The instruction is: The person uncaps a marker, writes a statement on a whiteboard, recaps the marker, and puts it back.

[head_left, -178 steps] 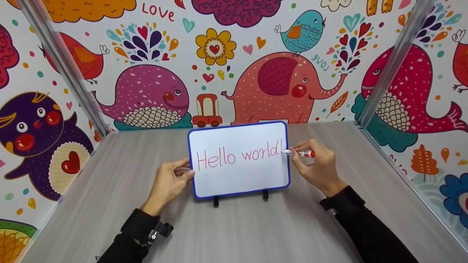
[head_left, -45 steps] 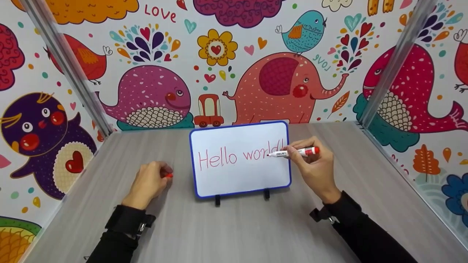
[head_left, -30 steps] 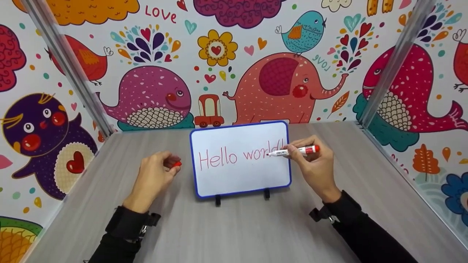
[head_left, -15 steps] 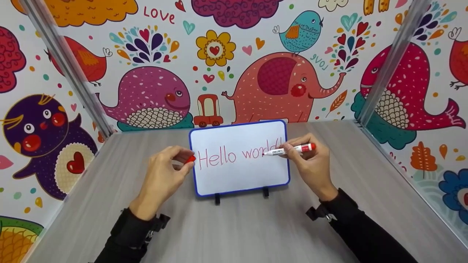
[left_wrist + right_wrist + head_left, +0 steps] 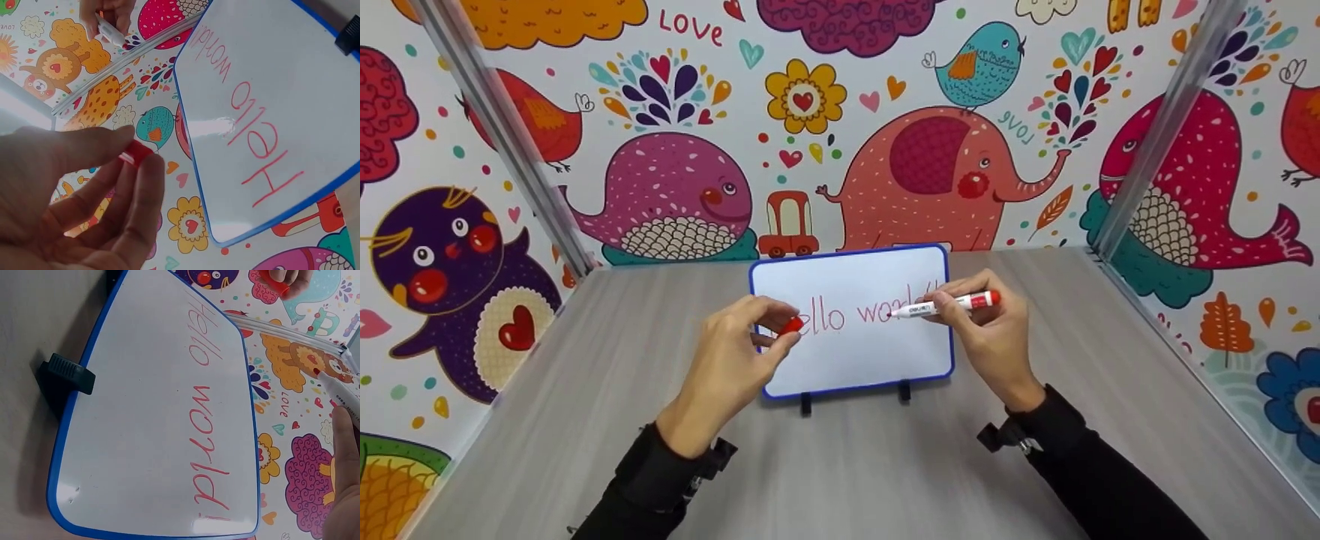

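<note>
My left hand (image 5: 735, 352) pinches a small red marker cap (image 5: 791, 325) between thumb and fingertips, in front of the left part of the whiteboard (image 5: 855, 360). The left wrist view shows the cap (image 5: 135, 153) close up. In my right hand (image 5: 994, 337) is a white marker (image 5: 945, 305) with a red end, held like a pen. Its bare red tip points left toward the cap, a gap apart from it. Red handwriting (image 5: 205, 427) on the blue-framed board reads "Hello world!". In the head view my left hand hides the first letter.
The board leans upright on black stand feet (image 5: 805, 403) on a grey wood-grain table (image 5: 840, 480). Walls printed with cartoon animals (image 5: 930, 180) enclose the back and sides, with metal corner posts (image 5: 1147, 142) at left and right.
Earlier the left hand steadied the board's left edge while the right wrote. Now the left hand, holding the cap, has moved up and right toward the marker; the right hand has shifted slightly left.
</note>
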Available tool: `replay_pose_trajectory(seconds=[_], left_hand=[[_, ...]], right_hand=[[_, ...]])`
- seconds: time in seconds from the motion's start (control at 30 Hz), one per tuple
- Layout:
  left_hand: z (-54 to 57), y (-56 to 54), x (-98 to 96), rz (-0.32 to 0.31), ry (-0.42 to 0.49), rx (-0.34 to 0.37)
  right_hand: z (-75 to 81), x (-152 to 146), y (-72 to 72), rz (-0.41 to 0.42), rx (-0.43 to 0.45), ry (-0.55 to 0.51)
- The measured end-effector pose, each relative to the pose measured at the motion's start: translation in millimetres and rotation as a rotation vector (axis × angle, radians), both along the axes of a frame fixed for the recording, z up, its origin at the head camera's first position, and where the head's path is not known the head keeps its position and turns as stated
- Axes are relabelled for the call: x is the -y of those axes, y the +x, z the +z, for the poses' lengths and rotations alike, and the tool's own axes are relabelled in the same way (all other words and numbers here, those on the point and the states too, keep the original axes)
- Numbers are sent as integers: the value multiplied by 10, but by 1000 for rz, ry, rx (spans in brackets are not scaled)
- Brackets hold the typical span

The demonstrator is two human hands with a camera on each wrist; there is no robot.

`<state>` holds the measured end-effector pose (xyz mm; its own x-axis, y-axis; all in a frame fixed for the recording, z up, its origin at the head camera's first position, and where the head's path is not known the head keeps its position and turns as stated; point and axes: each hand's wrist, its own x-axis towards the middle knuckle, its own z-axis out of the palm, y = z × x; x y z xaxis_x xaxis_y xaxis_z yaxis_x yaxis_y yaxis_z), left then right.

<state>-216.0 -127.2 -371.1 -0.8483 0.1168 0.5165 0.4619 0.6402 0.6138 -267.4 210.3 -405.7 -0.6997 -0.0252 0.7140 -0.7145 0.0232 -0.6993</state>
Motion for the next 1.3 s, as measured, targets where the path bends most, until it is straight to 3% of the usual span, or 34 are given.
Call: replay_pose_trajectory(seconds=[0.57, 1.03, 1.3], left_hand=[[-3, -36, -289, -123, 15, -46], [-37, -27, -399, -154, -10, -15], [-42, -23, -443, -176, -3, -25]], right_hand=[[20, 180, 47, 52, 35, -29], [30, 316, 72, 72, 43, -10], [-1, 363, 77, 126, 38, -27]])
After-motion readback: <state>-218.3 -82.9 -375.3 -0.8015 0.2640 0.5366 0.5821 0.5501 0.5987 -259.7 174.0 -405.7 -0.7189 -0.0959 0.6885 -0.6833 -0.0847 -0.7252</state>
